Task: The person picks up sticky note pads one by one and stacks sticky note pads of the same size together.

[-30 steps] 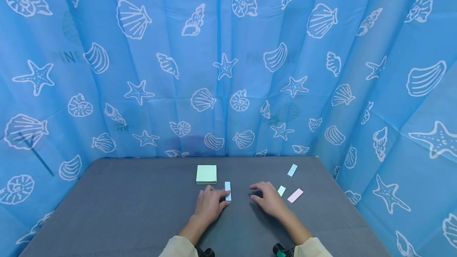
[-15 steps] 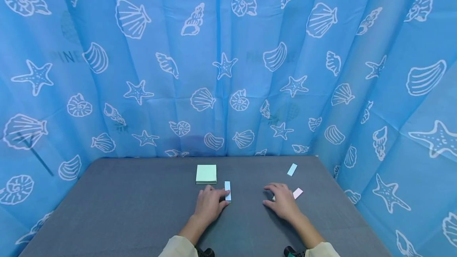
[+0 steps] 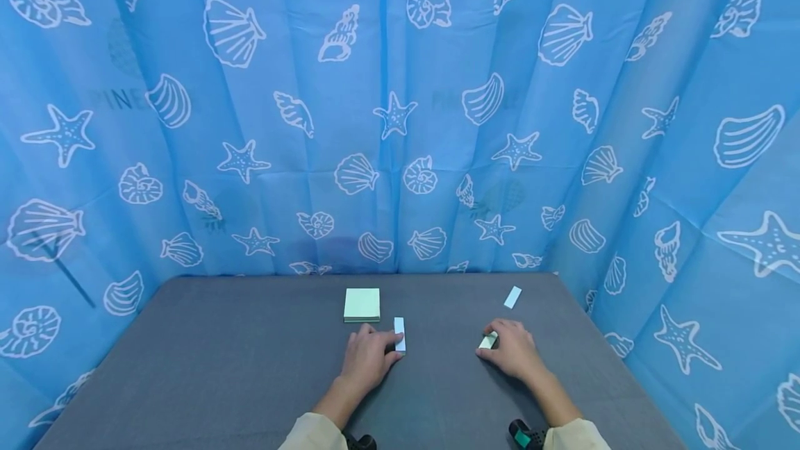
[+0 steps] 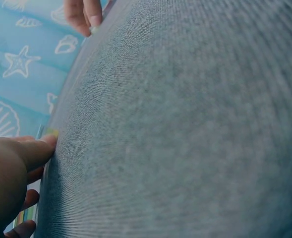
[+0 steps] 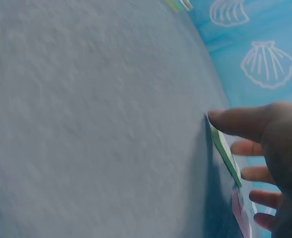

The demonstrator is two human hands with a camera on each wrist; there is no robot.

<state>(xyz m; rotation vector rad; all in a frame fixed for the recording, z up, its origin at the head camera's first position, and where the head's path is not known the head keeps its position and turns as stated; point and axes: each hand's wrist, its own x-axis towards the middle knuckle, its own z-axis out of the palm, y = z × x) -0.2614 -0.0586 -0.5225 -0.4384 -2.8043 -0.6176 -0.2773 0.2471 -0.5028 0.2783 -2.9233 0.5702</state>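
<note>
A narrow light-blue sticky-note pad (image 3: pixel 399 327) lies lengthwise near the middle of the table. My left hand (image 3: pixel 367 358) pinches its near part, index finger over the side and thumb at the near end. Yellow shows at the thumb tip in the left wrist view. Farther right, my right hand (image 3: pixel 514 349) has thumb and index finger at opposite ends of a small pale-green sticky-note pad (image 3: pixel 488 341). The thumb presses one end of that pad in the right wrist view. A pink pad (image 5: pixel 239 213) sits close beyond it, hidden under the hand in the head view.
A square stack of pale-green sticky notes (image 3: pixel 362 304) lies just beyond my left hand. Another narrow light-blue pad (image 3: pixel 512 297) rests behind my right hand. The grey cloth-covered table (image 3: pixel 250 360) ends at a blue shell-print curtain (image 3: pixel 300 193).
My right hand has moved right, over the pink pad, and its thumb and index finger have closed on the green pad. My left hand stays at the light-blue pad.
</note>
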